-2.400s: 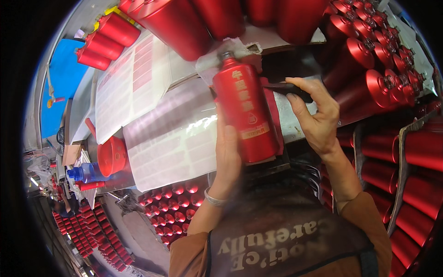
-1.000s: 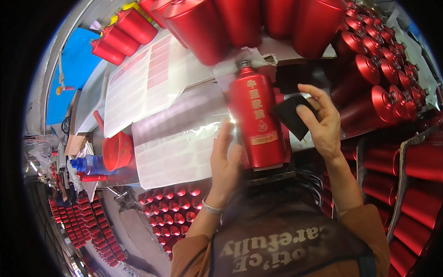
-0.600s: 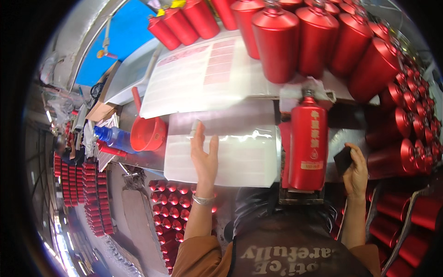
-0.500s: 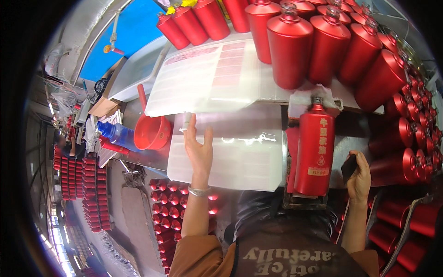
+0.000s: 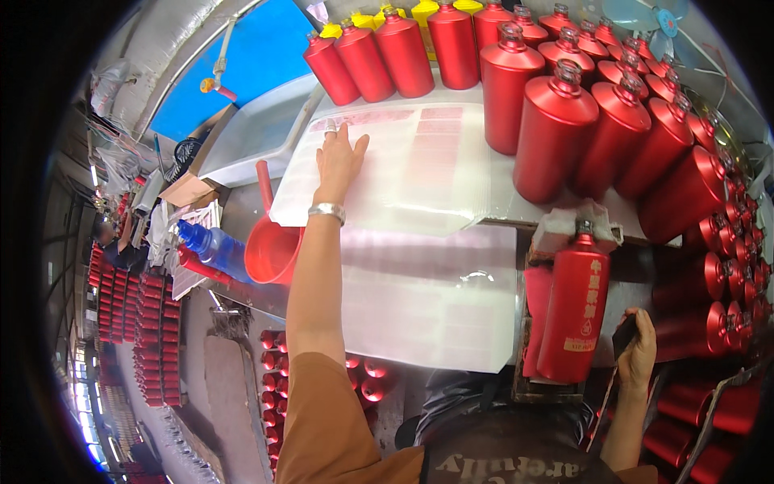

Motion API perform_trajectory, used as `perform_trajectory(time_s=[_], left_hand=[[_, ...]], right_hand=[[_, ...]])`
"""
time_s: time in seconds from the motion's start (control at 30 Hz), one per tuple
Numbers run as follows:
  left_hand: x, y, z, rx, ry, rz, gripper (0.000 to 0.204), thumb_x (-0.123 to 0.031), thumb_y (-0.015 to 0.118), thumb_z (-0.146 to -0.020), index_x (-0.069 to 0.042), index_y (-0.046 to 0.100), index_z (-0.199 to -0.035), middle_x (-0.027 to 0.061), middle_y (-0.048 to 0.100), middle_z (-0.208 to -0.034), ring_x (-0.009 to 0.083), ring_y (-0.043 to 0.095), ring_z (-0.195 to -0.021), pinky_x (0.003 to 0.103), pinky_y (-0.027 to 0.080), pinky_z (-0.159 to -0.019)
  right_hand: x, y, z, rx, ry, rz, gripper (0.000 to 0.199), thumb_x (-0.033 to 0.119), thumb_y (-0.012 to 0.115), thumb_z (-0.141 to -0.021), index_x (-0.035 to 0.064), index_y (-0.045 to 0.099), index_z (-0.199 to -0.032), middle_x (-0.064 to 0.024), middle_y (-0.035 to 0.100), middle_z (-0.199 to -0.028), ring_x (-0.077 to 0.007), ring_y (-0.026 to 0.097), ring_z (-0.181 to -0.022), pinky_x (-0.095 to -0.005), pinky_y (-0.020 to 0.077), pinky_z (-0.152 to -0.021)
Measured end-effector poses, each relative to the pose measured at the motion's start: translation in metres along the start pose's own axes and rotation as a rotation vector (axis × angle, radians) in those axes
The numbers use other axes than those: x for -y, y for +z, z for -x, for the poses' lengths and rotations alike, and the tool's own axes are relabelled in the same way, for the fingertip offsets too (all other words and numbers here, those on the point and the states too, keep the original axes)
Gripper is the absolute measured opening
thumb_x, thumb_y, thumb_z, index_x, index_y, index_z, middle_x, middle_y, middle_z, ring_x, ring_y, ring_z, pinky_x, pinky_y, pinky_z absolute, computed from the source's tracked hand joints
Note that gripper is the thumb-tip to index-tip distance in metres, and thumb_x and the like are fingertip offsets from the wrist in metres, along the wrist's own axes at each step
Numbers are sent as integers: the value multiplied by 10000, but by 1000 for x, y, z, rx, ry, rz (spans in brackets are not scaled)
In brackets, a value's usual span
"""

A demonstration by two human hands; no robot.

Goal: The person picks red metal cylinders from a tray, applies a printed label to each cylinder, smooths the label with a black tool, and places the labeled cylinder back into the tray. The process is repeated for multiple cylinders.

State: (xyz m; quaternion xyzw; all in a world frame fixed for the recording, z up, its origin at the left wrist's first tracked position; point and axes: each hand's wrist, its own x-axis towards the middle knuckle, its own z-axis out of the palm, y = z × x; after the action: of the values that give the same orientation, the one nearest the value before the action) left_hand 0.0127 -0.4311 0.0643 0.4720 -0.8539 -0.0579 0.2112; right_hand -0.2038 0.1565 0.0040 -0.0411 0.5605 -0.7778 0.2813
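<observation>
My left hand (image 5: pixel 340 165) reaches over a translucent sheet (image 5: pixel 391 181) with pale pink and red printed blocks. Its fingers are apart, one wearing a whitish cover, and they lie at or just above the sheet's far printed strip. Whether they touch it I cannot tell. Down at the right, my right hand (image 5: pixel 638 351) is closed round a small black flat object (image 5: pixel 624 334), whose kind is unclear. To its left a red bottle (image 5: pixel 571 319) with gold lettering lies in a stand, its neck by a white padded rest (image 5: pixel 556 226). A second translucent sheet (image 5: pixel 427 315) extends nearer to me.
Several plain red bottles (image 5: pixel 556 137) crowd the table's far right. A red plastic dipper (image 5: pixel 268 252) and a blue-capped bottle (image 5: pixel 214 248) sit at the left, below a shallow white tray (image 5: pixel 258 133). More red bottles (image 5: pixel 157 339) are stacked on the floor.
My left hand has moved forward from the near edge of the printed sheet to its far part. The whole view has shifted a little; my right hand still grips the black object.
</observation>
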Motion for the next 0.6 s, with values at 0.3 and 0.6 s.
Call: perform_trajectory(time_s=[0.3,0.6], left_hand=[[50,24,-70,58,-139,-109,716,-560,446,-980,-35,485,-1465,229,411,-1537,369,398,-1431,612,188,-1192],[48,10,-53,88,-18,-288,645,-551,439,-990,-16,598,-1314,237,546,-1397,378,538,-1257,582,340,-1034]], right_hand=[[-4,-19,-18,-78,5,60,203,219,577,-1036,42,672,-1002,22,615,-886,-64,576,-816,-212,451,-741],[-7,-3,-27,-75,-10,99,207,216,569,-1039,34,663,-1013,11,605,-875,-69,570,-805,-212,452,-736]])
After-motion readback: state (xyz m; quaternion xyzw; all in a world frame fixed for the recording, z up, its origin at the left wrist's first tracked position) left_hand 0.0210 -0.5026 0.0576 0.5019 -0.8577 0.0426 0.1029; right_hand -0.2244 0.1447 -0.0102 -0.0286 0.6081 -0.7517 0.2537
